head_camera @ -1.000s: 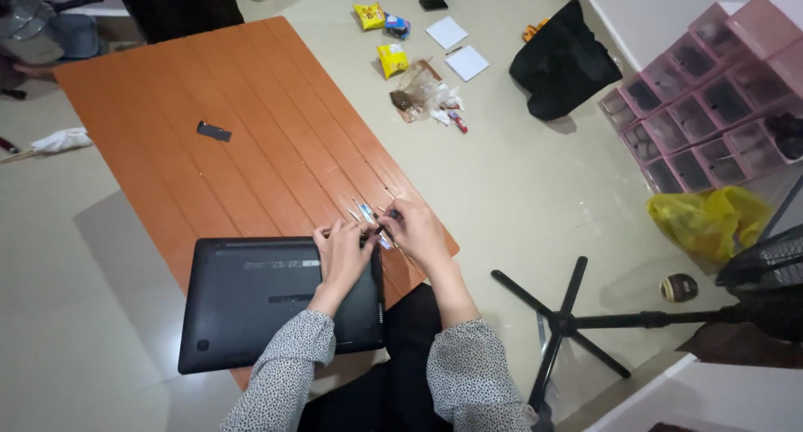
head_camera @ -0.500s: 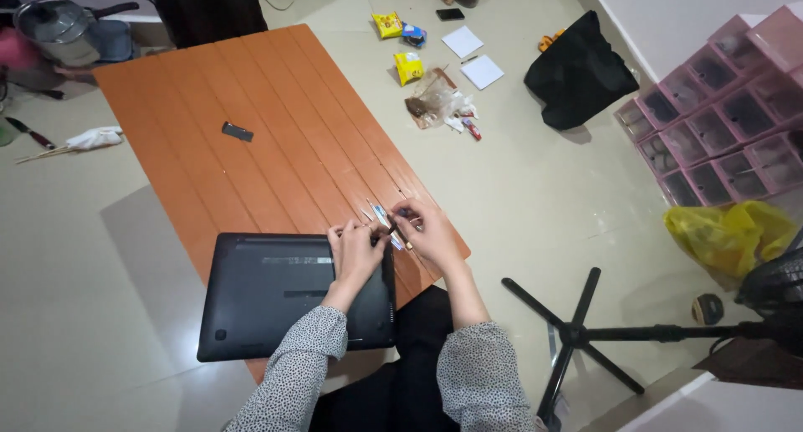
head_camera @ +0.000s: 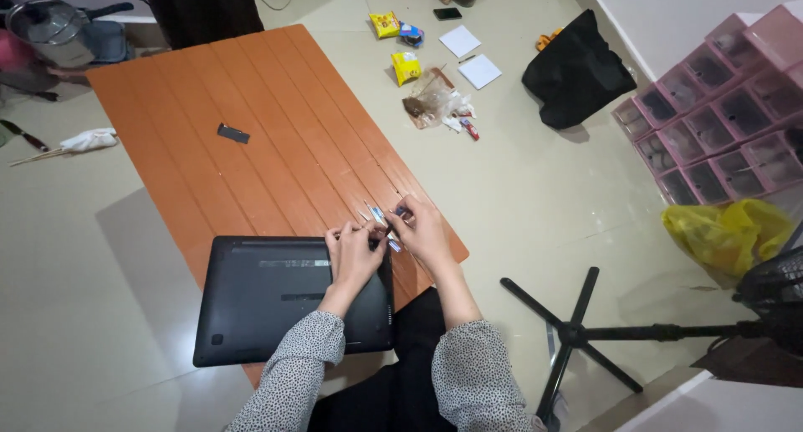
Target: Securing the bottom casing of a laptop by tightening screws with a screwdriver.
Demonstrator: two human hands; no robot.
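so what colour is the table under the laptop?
Orange table, slatted; laptop black. Head view.

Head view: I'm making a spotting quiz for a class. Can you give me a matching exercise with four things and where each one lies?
Things:
1. laptop
2. small black part
3. black bag
4. yellow plastic bag

Places:
A. floor, below the pink drawers
B. near end of the orange table, under the left hand
C. floor, by the white wall
D. alone, mid-table

Pairs: 1-B, 2-D, 3-C, 4-A

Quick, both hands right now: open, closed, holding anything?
Left hand: fingers curled over the laptop corner, pinching something too small to identify.
Right hand: closed on a small tool at the table edge.
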